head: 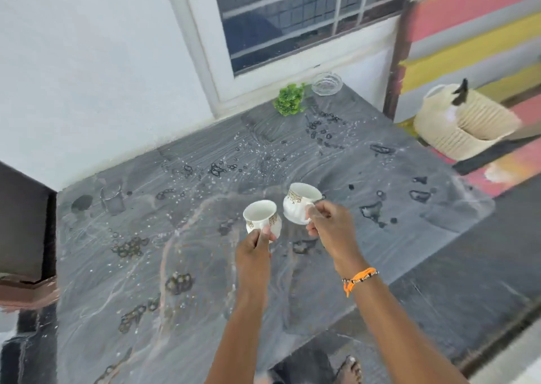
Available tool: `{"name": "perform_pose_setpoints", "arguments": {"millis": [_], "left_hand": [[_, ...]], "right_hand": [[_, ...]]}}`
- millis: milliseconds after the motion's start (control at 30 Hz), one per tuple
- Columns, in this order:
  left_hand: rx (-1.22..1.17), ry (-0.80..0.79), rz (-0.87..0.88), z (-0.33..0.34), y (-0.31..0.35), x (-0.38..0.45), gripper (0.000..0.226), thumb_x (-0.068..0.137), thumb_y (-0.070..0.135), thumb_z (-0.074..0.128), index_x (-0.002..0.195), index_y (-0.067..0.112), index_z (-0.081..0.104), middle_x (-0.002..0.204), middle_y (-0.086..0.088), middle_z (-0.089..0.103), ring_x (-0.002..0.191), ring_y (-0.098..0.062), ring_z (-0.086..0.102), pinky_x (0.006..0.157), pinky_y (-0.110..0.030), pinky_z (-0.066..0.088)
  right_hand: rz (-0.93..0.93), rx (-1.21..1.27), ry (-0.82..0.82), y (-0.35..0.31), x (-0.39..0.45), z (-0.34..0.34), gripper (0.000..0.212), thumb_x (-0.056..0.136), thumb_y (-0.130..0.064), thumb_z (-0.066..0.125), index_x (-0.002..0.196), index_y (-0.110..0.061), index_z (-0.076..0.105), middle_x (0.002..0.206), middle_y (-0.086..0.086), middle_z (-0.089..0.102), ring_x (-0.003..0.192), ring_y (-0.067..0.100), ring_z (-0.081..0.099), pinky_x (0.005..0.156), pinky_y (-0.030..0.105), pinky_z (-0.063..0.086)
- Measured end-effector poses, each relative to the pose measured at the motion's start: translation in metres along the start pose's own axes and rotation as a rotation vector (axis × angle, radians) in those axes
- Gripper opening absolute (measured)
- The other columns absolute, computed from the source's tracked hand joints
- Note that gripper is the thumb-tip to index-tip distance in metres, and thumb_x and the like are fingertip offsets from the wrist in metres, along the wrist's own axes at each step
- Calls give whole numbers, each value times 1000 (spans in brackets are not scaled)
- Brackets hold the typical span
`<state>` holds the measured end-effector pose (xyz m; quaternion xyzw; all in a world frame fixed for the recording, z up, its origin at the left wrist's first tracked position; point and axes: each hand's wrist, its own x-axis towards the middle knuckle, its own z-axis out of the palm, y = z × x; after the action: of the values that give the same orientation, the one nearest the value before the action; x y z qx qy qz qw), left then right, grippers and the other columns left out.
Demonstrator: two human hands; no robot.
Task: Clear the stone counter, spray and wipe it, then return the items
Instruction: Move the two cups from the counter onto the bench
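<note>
I'm holding two white cups by their handles, left cup [261, 216] in my left hand [254, 252], right cup [299, 202] in my right hand [330, 228]; fingers pinched tight. The desk [205, 281] beneath looks wet, so I'd lower them level and apart.

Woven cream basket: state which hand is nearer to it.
Right. The right hand holds a cup nearer the woven cream basket; the left hand holds another cup farther away.

Ahead of my fingers a pale wall [87, 76] meets a white-framed window [292, 23] with a barred grille. To their right stands a pink, yellow and grey slatted bench [474, 38] holding a woven cream basket [456, 126]. Daylight is soft and even.
</note>
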<state>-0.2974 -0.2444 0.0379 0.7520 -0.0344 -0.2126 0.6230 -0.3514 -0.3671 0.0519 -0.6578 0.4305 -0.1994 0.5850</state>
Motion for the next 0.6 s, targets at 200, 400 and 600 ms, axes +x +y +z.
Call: {"name": "perform_pose_setpoints", "arguments": {"millis": [200, 400, 600], "left_hand": [[-11, -158, -18, 122, 4, -46, 37, 93, 25, 52, 57, 19, 52, 48, 14, 37, 45, 0, 32, 45, -7, 29], [83, -340, -9, 233, 9, -63, 35, 94, 23, 50, 60, 18, 55, 43, 16, 38, 43, 2, 36, 47, -8, 33], [117, -442, -50, 339, 17, -53, 34, 93, 16, 49, 60, 15, 54, 50, 6, 34, 38, -1, 32, 40, -11, 27]], "right_hand": [[-37, -4, 140, 27, 13, -132, 27, 89, -13, 56, 81, 12, 58, 63, 13, 57, 45, -1, 56, 63, 34, 56], [24, 35, 317, 58, 45, -237, 26, 89, -14, 59, 79, 10, 57, 68, 11, 59, 48, 3, 59, 56, 16, 53], [122, 162, 405, 83, 94, -317, 28, 88, -11, 58, 74, 12, 52, 60, 5, 55, 50, 7, 57, 69, 36, 56]]}}
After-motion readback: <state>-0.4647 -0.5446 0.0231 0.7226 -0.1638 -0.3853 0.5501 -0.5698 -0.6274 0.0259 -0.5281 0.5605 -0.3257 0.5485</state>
